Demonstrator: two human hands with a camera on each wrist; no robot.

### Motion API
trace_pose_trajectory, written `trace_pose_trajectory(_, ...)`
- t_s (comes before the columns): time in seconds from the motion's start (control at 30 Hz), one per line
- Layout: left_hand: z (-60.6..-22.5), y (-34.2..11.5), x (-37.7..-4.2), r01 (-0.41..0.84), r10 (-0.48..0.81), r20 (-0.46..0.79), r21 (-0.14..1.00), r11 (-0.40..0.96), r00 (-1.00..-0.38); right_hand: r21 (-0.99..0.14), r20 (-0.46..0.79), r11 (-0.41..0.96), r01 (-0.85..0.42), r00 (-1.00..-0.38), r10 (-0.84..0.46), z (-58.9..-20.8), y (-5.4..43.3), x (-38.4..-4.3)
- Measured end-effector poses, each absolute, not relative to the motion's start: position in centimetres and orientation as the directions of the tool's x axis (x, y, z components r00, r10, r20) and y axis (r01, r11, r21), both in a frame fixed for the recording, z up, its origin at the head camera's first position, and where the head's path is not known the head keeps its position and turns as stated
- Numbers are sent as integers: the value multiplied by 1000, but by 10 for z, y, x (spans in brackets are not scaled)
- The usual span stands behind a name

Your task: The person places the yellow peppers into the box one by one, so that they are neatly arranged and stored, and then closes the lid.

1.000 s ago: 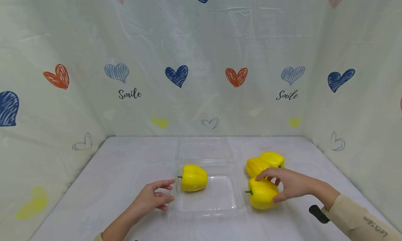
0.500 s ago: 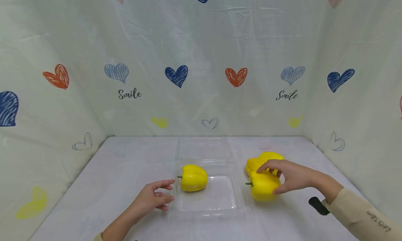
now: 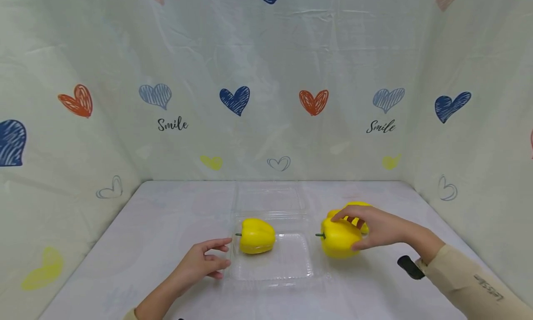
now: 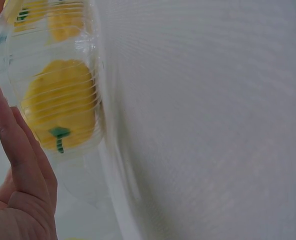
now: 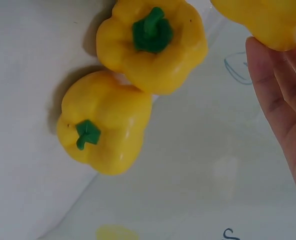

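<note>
A yellow bell pepper (image 3: 339, 242) with a green stem is gripped between the thumb and fingers of my right hand (image 3: 376, 225), raised off the table beside the container. In the right wrist view, this pepper (image 5: 270, 22) shows at the top, against my fingertips. A clear plastic clamshell container (image 3: 287, 257) lies with its lid (image 3: 268, 198) folded back. Inside its left half sits another yellow bell pepper (image 3: 257, 236), stem to the left. My left hand (image 3: 204, 262) has its fingers extended at the container's left rim and holds nothing.
Two more yellow bell peppers lie behind my right hand, partly hidden in the head view; the right wrist view shows one pepper (image 5: 150, 45) and the other pepper (image 5: 105, 122) side by side. A heart-patterned curtain (image 3: 270, 139) surrounds the white table (image 3: 183, 209).
My right hand has lifted the front bell pepper off the table and moved it back and slightly left, towards the container. My left hand has stayed in place.
</note>
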State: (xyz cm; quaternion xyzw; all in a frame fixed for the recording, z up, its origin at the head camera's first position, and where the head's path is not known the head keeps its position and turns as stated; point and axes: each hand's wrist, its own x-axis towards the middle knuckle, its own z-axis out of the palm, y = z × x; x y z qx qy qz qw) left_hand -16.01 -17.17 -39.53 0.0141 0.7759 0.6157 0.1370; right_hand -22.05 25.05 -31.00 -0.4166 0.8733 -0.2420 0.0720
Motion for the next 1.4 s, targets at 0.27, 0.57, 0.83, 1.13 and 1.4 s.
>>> trace_pose_trajectory(0.27, -395, -172, -160, -148, 191, -196, 960, 238, -962, -453, 119, 502, -737, -608, -785, -312, 242, -228)
trace_pose_trajectory(0.57, -395, -171, -160, -146, 184, -193, 959, 243, -964, -468, 104, 514, -719, -623, -776, -313, 229, -235)
trace_pose_trajectory(0.83, -395, -171, -159, -150, 179, -196, 958, 246, -964, -486, 46, 562, -669, -662, -748, -311, 214, -237)
trace_pose_trajectory(1.13, -395, -171, -159, -159, 165, -203, 956, 246, -965, -513, 18, 574, -639, -676, -736, -312, 201, -242)
trace_pose_trajectory(1.4, -396, -171, -159, -150, 178, -195, 960, 236, -964, -528, 36, 546, -651, -659, -751, -316, 189, -245)
